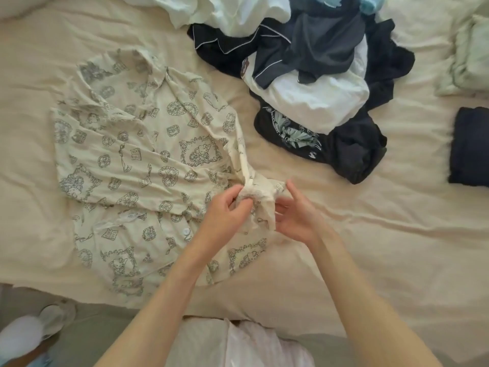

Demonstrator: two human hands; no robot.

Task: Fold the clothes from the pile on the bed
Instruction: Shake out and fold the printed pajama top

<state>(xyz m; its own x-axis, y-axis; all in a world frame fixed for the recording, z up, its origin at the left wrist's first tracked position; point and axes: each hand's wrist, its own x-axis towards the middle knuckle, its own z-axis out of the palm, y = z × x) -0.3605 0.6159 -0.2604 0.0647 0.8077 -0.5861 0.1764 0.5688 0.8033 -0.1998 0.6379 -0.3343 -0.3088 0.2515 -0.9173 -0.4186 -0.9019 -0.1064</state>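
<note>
A cream printed shirt (137,154) with a collar and white buttons lies spread on the bed, collar at the far left. Its right sleeve is bunched up near the middle of the view. My left hand (225,210) grips the lacy sleeve cuff (260,193) from the left. My right hand (296,213) holds the same cuff from the right, thumb up against the cloth, fingers partly behind it. The pile of unfolded clothes (312,83), dark navy, white and black pieces, lies just beyond the shirt to the right.
A folded dark garment (469,147) and folded pale green items (468,56) sit at the right edge of the bed. Light blue and white cloth (230,11) lies at the far top. The bed's near edge (79,300) runs below the shirt; a white slipper (53,317) is on the floor.
</note>
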